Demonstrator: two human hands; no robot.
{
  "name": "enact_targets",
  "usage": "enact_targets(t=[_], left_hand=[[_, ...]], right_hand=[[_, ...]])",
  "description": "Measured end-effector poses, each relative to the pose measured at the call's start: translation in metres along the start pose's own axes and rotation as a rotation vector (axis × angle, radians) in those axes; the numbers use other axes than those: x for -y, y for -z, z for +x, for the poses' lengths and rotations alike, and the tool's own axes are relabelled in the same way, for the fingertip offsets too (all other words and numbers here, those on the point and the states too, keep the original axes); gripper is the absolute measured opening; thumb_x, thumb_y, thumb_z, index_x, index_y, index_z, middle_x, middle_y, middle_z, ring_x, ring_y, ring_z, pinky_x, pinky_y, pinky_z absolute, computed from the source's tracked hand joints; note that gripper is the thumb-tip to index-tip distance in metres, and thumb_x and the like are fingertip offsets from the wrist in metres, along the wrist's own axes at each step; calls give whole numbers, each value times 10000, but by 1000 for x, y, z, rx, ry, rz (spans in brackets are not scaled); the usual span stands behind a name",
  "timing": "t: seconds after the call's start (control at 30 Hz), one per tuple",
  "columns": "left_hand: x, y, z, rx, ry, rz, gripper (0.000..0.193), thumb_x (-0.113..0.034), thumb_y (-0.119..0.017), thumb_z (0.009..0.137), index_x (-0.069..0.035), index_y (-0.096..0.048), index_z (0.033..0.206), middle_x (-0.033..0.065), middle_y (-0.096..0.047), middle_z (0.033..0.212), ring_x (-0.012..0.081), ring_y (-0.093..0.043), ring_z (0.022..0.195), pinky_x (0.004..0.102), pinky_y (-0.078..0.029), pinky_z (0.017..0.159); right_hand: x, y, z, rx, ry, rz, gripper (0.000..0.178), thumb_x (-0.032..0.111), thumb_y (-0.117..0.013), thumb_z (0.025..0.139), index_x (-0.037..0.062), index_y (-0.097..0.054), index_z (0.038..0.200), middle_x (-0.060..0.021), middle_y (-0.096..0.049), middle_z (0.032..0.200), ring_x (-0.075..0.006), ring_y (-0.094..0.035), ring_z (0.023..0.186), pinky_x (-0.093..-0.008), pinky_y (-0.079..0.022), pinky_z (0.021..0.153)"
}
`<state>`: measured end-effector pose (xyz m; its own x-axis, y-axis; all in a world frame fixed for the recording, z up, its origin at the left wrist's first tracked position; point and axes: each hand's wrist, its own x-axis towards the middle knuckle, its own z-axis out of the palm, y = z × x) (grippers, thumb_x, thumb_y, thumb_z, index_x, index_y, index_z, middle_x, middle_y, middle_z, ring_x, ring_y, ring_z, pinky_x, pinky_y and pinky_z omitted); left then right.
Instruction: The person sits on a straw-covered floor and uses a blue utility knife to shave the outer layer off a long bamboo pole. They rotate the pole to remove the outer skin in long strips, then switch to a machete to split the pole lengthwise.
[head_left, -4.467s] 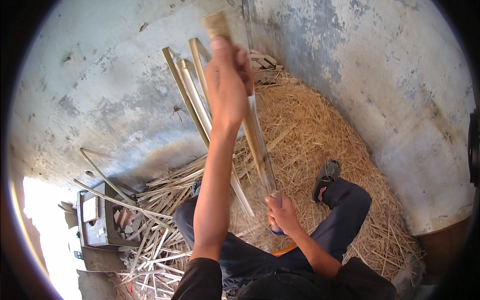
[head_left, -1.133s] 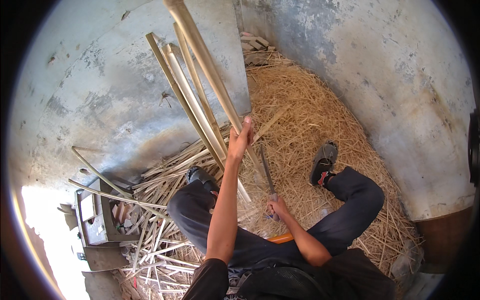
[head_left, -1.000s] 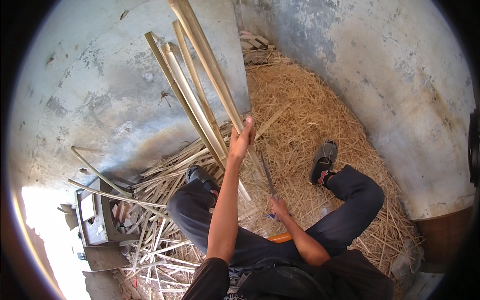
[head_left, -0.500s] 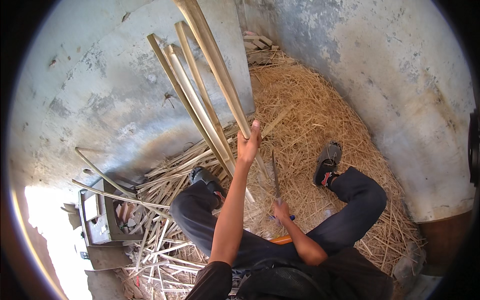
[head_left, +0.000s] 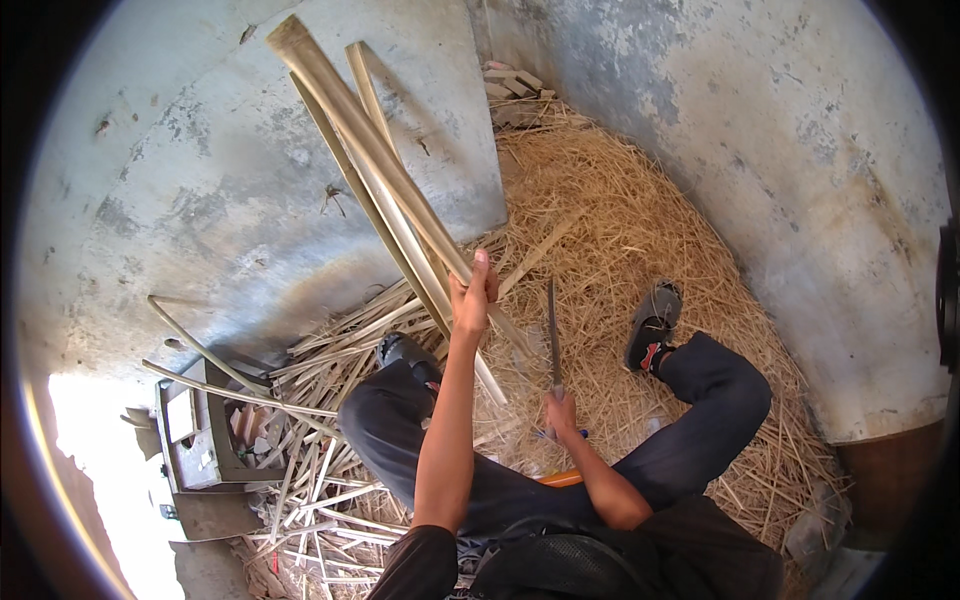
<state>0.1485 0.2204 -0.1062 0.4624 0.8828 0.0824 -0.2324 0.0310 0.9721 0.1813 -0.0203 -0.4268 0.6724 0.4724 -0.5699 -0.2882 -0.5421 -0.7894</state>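
Observation:
My left hand (head_left: 473, 298) is closed around a long split bamboo piece (head_left: 372, 140), which slants up to the left with its thick end high against the wall. Behind it, several more bamboo strips (head_left: 364, 82) lean on the wall, partly covered by the held piece. Lower down, between my legs, my right hand (head_left: 561, 410) grips the handle of a long, narrow-bladed knife (head_left: 554, 335). Its dark blade points away from me, apart from the bamboo and just right of its lower end. The fingers on the handle are mostly hidden.
Straw-like shavings (head_left: 600, 220) cover the floor between two weathered walls. Cut bamboo strips (head_left: 325, 470) lie heaped on the left, beside a grey box-like casing (head_left: 200, 455) holding rubble. Something orange (head_left: 562, 479) lies by my lap. Broken bricks (head_left: 515, 82) sit in the far corner.
My left hand has shifted left and slightly down, tilting the bamboo piece left across the leaning strips; its top end now shows. The knife has swung slightly right, its handle still in my right hand.

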Motion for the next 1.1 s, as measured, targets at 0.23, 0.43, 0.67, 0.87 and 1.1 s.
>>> enact_targets(t=[0.23,0.43,0.67,0.87,1.1], left_hand=[[7,21,0,8,-6,-139,542,-510,-613,1057,-156,-391,712,-48,-321,580,86,-297,505,307,-229,489],[-3,16,-7,11,-18,-124,546,-495,-589,1073,-158,-371,702,-51,-307,576,94,-285,500,314,-233,486],[6,24,-9,40,-22,-163,524,-453,-575,1088,-154,-365,713,-53,-288,579,85,-268,499,312,-219,487],[5,30,-15,6,-7,-210,514,-433,-573,1093,-155,-359,717,-52,-285,575,90,-262,490,311,-213,484],[5,31,-10,15,-28,-191,531,-432,-580,1089,-153,-357,696,-46,-287,561,96,-246,489,316,-206,491]], right_hand=[[21,0,-24,32,109,-31,251,211,-646,964,22,-615,801,-67,-594,623,-181,-587,509,-373,-449,494],[10,-6,-16,-25,272,-162,280,229,-668,935,-2,-614,785,-70,-612,630,-228,-610,542,-428,-469,553],[15,-6,-24,30,239,-196,283,229,-692,918,-13,-650,776,-89,-624,623,-249,-610,526,-419,-487,567],[-10,-3,-8,-33,114,-126,224,201,-680,929,4,-660,824,-82,-622,623,-230,-582,479,-380,-474,510],[19,-6,0,17,185,5,254,237,-677,938,-11,-674,885,-111,-658,723,-222,-630,587,-392,-487,577]])
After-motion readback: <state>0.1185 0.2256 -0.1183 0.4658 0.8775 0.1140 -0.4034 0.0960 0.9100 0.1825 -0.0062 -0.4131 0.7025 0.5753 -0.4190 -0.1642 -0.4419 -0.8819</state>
